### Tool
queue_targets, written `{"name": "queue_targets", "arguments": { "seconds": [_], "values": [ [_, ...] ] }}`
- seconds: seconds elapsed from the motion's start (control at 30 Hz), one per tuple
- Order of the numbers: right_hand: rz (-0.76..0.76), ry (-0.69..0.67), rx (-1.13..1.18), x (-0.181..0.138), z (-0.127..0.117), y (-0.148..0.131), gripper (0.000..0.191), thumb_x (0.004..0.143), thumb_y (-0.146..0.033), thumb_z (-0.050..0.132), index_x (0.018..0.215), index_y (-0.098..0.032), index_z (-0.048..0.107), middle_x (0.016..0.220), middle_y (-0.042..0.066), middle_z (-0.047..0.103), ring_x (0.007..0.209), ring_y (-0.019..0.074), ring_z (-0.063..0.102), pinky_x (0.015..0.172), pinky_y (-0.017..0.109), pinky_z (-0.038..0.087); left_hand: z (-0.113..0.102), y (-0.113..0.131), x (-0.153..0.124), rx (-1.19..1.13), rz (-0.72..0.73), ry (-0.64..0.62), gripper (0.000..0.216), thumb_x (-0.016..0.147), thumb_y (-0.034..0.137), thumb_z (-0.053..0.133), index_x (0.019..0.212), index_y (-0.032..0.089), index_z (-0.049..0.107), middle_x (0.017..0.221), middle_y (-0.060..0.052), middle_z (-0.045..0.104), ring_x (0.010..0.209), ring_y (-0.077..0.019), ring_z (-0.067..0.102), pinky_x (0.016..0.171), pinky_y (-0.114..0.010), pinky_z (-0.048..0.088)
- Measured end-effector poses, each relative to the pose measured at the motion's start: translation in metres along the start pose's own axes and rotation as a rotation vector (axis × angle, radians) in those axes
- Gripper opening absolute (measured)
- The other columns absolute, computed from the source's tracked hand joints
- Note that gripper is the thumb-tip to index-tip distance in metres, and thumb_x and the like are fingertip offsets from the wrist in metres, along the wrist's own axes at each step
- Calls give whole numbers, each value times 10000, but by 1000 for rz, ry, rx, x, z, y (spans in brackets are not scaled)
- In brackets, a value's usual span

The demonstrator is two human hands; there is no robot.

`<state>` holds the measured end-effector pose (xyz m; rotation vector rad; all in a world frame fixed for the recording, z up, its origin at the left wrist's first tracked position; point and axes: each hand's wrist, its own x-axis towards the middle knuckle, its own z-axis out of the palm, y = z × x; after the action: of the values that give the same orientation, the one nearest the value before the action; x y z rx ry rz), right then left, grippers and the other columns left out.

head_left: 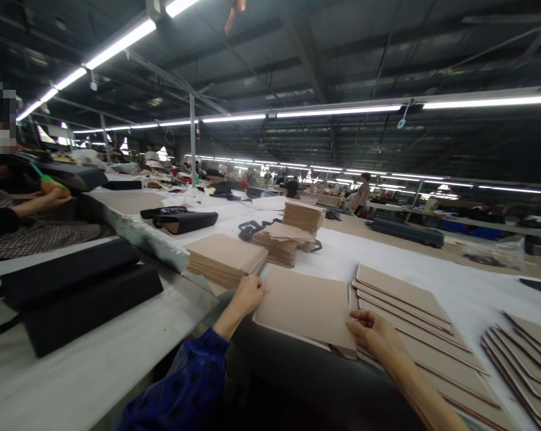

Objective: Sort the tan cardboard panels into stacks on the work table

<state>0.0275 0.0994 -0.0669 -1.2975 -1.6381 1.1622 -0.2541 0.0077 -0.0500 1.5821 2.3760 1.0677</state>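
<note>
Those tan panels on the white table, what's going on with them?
Someone holds one tan panel by opposite sides, the left hand at one edge, the right hand at the other. Overlapping panels lie to its right; a tan stack stands just beyond the left hand.

Tan board (pixel 304 305) between left grip (pixel 247 294) and right grip (pixel 371 329), beside a panel row (pixel 432 346).

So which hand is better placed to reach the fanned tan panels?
Probably the right hand: it is at the right edge of the middle panel, beside the fanned tan panels. The left hand is at the opposite edge, close to the tan stack.
</note>
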Motion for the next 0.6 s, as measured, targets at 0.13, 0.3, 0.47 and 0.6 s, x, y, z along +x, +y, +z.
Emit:
{"name": "queue_targets", "arguments": {
  "seconds": [0.13, 0.3, 0.47, 0.6],
  "values": [
    [-3, -11, -45, 1, 1, -1, 179, 600, -201, 619, 761, -194, 543, 504, -66, 523, 440, 104, 501, 461, 234, 392, 1, 0, 1, 44, 28, -7, 221, 721, 243, 522, 613, 132, 679, 642, -96, 678, 685, -185, 608, 611, -266, 365],
    [-58, -35, -103, 3, -1, -2, 192, 597, -207, 617, 777, -183, 553, 525, -54, 557, 467, 112, 525, 474, 236, 408, 3, -1, 0, 108, 53, -10, 223, 747, 254, 501, 670, 135, 673, 762, -129, 704, 768, -212, 630, 669, -279, 394],
    [-44, -46, -175, -1, -2, -10, 183, 580, -157, 609, 747, -188, 543, 492, -71, 532, 416, 94, 477, 424, 223, 370, 7, -2, 1, 164, 73, -13, 178, 766, 241, 504, 748, 131, 643, 856, -134, 688, 861, -230, 619, 743, -291, 403],
    [-33, -20, -198, -3, -4, -9, 184, 562, -160, 633, 732, -185, 565, 504, -58, 564, 452, 100, 505, 440, 217, 362, 9, -4, 4, 189, 84, -34, 155, 780, 247, 508, 759, 140, 619, 871, -120, 672, 888, -236, 609, 762, -299, 401]
  ]
}}
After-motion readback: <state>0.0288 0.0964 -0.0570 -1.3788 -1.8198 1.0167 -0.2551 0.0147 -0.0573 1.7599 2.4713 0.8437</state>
